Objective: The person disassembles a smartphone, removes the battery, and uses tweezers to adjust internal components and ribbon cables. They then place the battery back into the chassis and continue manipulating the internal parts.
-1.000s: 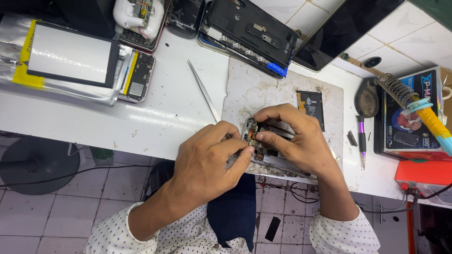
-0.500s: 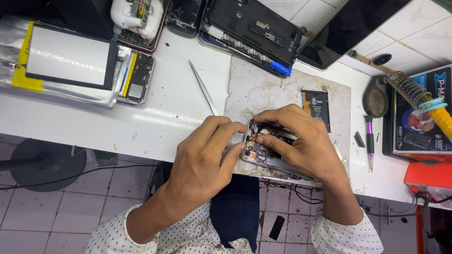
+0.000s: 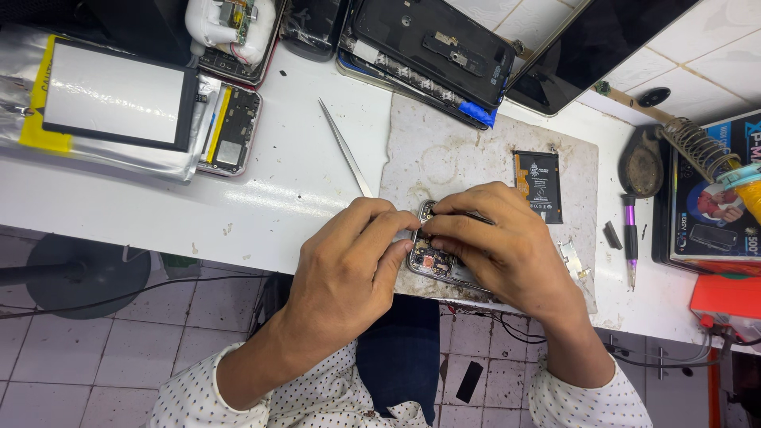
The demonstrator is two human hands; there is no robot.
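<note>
Both hands cover most of the opened phone [image 3: 432, 265] at the bench edge; only a strip of its circuitry shows. The soldering iron [image 3: 717, 166] and the boxed package [image 3: 713, 198] run off the right edge.

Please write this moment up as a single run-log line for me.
left hand: fingers on opened phone | right hand: fingers on same phone | phone on grey mat | tweezers beside mat, untouched

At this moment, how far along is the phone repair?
Done: the opened phone has its back off, and a battery lies loose on the work mat. In hand: the left hand and right hand press on its internals. Left: closing it; tweezers lie unused.
</note>
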